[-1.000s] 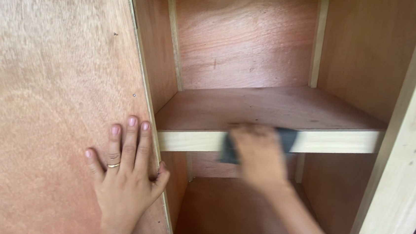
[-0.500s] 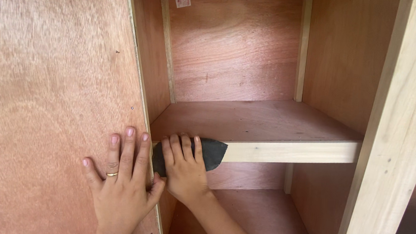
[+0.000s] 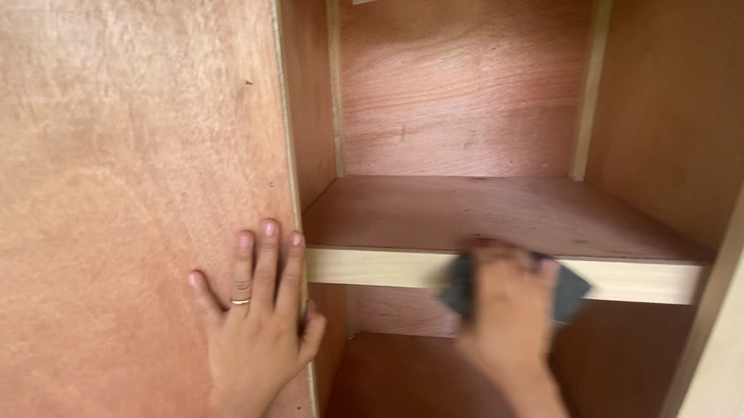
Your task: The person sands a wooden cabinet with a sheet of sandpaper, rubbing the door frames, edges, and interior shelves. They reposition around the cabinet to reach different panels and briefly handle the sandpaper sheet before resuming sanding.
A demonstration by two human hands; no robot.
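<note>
My left hand [image 3: 256, 333] lies flat, fingers spread, on the reddish plywood side panel [image 3: 101, 170] of a cabinet, close to its front edge; a ring sits on one finger. My right hand [image 3: 510, 313], blurred by motion, presses a dark grey sanding sheet [image 3: 569, 291] against the pale front edge of the wooden shelf [image 3: 367, 266], right of the shelf's middle. The sheet shows on both sides of the hand; its centre is hidden under the palm.
The shelf's top surface [image 3: 478, 213] spans the cabinet interior, with a plywood back wall [image 3: 461, 92] bearing a small sticker. A pale wooden upright [image 3: 732, 352] frames the right side. A lower compartment [image 3: 402, 388] opens beneath the shelf.
My right hand with the sanding sheet slid left along the shelf edge to its left end, then back right. The left hand stayed put on the panel.
</note>
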